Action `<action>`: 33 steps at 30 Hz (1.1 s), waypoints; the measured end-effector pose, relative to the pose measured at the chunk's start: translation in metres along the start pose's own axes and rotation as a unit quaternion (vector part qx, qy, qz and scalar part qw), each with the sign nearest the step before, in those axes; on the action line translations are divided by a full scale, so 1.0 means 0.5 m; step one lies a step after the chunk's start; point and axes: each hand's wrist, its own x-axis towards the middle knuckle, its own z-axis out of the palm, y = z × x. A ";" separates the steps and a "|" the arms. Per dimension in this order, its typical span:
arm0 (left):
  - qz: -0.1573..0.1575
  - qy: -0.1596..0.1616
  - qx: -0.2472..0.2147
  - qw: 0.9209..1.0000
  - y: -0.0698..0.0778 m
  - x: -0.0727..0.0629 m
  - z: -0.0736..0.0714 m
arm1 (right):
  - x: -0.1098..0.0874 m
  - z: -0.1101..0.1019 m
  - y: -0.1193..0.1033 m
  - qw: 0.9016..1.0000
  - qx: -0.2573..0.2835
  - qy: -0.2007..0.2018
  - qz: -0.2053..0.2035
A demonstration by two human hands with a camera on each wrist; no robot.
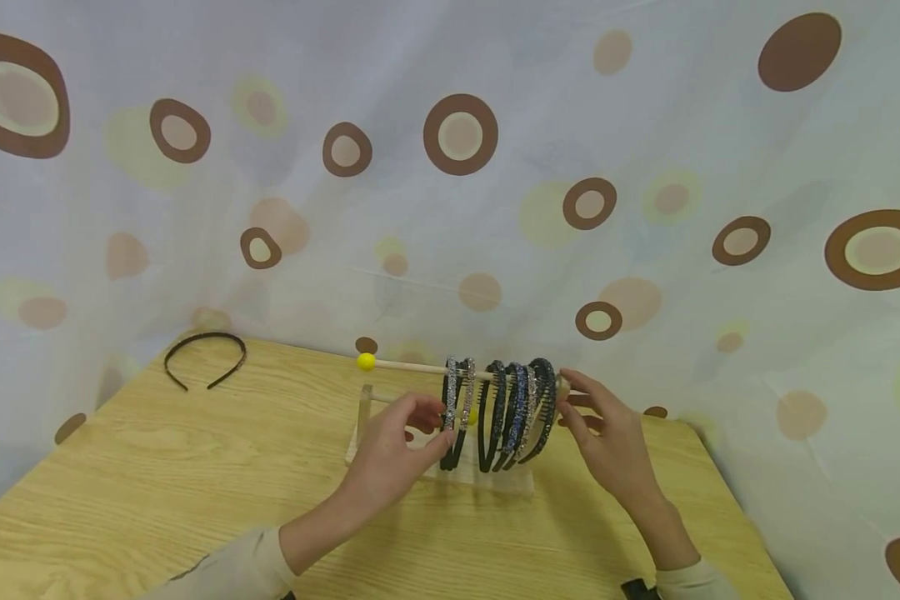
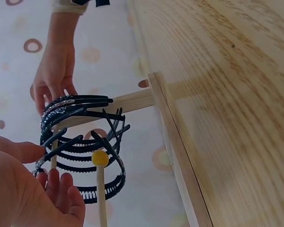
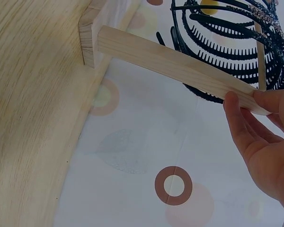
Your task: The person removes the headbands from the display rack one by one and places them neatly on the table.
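Spotted cloth is hanging behind a wood-grain table, where a wooden stand is bearing a cluster of glittery headbands. A person's right hand is pinching the stand's upright near its free end. Their left hand is holding a silver headband — thumb and curled fingers closing about its side, the leftmost of those hanging on the rod. One dark headband is lying well apart, toward the table's far left corner. Slim and toothed, the bands are probably feeling light, springy and rough along the glitter; their plain lower arms are likely offering the safest hold — wide spreading is risking a snap. One yellow ball is capping the rod's left end.
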 end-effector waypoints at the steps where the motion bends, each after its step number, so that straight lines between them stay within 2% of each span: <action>1: 0.001 0.002 0.000 1.000 0.000 0.000 0.000 | 0.000 0.000 -0.001 1.000 0.000 0.000 -0.001; 14: -0.004 -0.007 -0.001 1.000 -0.004 0.004 0.002 | 0.002 -0.001 -0.006 1.000 0.003 -0.001 0.007; 22: 0.004 -0.016 -0.016 1.000 -0.007 0.008 -0.007 | -0.011 0.008 0.059 1.000 -0.004 -0.005 0.015; 28: 0.007 -0.013 -0.023 1.000 -0.001 0.014 -0.020 | -0.008 0.004 0.046 1.000 0.003 -0.007 0.009; 33: 0.019 0.000 -0.017 1.000 0.005 0.020 -0.036 | -0.019 0.008 0.078 1.000 0.005 -0.014 0.016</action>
